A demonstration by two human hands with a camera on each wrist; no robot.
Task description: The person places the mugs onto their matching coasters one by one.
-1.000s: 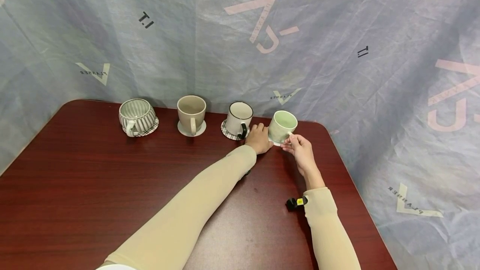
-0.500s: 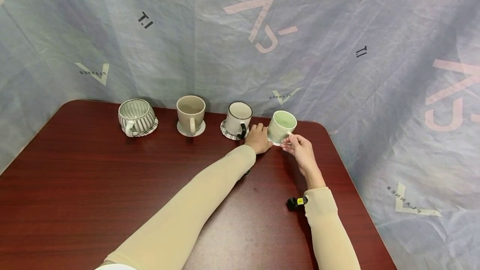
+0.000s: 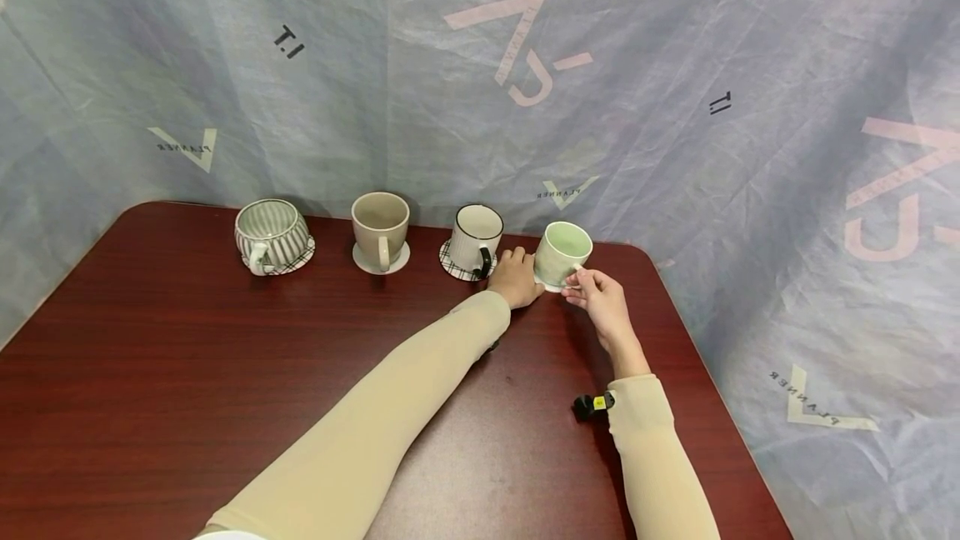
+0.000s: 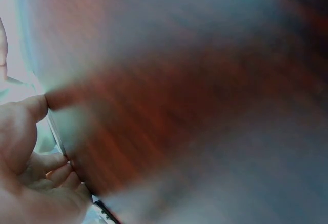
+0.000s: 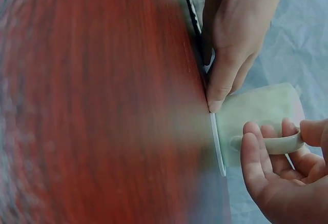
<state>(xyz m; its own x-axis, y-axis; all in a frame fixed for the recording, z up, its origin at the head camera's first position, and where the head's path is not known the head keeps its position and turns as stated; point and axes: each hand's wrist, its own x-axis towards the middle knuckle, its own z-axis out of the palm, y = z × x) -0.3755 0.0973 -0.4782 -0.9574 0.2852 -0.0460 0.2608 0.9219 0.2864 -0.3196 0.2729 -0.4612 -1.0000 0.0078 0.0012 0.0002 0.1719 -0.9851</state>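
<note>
A pale green mug (image 3: 557, 263) stands over a thin white coaster (image 5: 218, 144) at the table's far right corner. My right hand (image 3: 604, 311) pinches the mug's handle (image 5: 282, 144) between thumb and fingers. On the mug's left side, my left hand (image 3: 515, 279) holds the coaster at its edge, the thumb nearest the mug's base. In the left wrist view the fingers curl at the coaster's rim beside the tabletop. Just left of that hand, a white ribbed mug (image 3: 474, 236) with a black handle sits on a checked coaster (image 3: 447, 261).
Farther left along the back edge are a beige mug (image 3: 380, 227) on a pale round coaster (image 3: 401, 259) and a grey striped cup (image 3: 272, 232) on a checked coaster (image 3: 303, 257). A printed grey cloth (image 3: 322, 107) hangs behind the dark red table (image 3: 262, 373).
Both hands keep their places at the green mug and its coaster. The head view has shifted very slightly; nothing else has visibly moved.
</note>
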